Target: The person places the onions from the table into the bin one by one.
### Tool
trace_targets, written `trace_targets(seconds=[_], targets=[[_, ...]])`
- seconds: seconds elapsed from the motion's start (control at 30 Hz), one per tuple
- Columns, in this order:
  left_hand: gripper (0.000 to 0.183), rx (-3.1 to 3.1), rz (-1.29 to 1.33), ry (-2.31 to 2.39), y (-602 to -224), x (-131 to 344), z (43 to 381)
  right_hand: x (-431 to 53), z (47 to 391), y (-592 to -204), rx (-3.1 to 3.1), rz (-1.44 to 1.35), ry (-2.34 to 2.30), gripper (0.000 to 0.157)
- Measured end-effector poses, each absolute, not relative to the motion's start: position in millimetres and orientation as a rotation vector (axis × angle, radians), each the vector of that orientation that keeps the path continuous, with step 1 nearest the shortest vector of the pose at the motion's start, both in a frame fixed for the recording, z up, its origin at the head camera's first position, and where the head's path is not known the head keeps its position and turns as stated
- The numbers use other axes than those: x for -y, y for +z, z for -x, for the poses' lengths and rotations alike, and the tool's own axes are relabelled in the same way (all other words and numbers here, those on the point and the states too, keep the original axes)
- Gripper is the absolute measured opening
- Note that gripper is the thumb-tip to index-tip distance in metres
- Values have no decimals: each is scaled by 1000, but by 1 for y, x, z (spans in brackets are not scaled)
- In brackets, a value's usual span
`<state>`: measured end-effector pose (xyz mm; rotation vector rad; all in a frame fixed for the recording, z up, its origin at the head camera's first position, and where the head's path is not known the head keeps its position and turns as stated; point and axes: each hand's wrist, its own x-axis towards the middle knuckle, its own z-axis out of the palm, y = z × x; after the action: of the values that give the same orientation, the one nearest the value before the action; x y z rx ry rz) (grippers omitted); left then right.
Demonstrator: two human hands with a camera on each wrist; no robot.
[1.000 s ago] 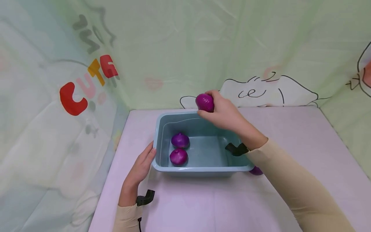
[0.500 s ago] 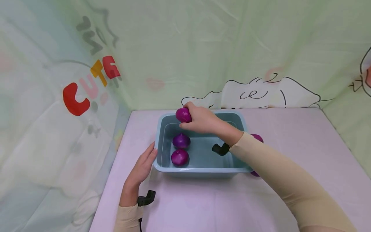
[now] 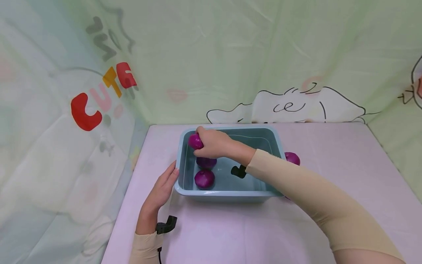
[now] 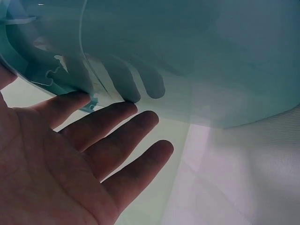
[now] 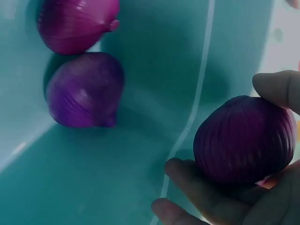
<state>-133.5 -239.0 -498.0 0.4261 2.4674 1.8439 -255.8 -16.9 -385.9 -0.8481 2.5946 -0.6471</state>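
Observation:
A purple onion (image 5: 243, 140) is gripped between the thumb and fingers of my right hand (image 3: 214, 144), over the far left corner of a blue plastic tub (image 3: 227, 193). Two more purple onions lie inside along the tub's left side: a nearer one (image 3: 204, 179) and a farther one (image 3: 206, 162), partly covered by the right hand in the head view. My left hand (image 3: 163, 187) rests against the tub's left outer wall. Its fingers (image 4: 124, 145) are straight and spread in the left wrist view.
Outside the tub's right side, another purple onion (image 3: 292, 158) sits on the pale table (image 3: 211, 231). A sliver of purple shows under the right sleeve by the near right corner. Printed cloth (image 3: 184, 55) hangs behind and to the left.
My right hand has carried its onion left and down, from above the tub's back rim to the far left corner. The left hand stays against the wall.

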Motion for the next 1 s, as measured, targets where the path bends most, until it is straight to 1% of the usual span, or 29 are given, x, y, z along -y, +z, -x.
trace_targets(seconds=[0.43, 1.0], targets=[[54, -2461, -417, 1833, -500, 240, 135, 37, 260, -413, -2617, 848, -462, 66], [54, -2482, -402, 1826, -496, 239, 134, 40, 260, -419, -2705, 845, -342, 70]])
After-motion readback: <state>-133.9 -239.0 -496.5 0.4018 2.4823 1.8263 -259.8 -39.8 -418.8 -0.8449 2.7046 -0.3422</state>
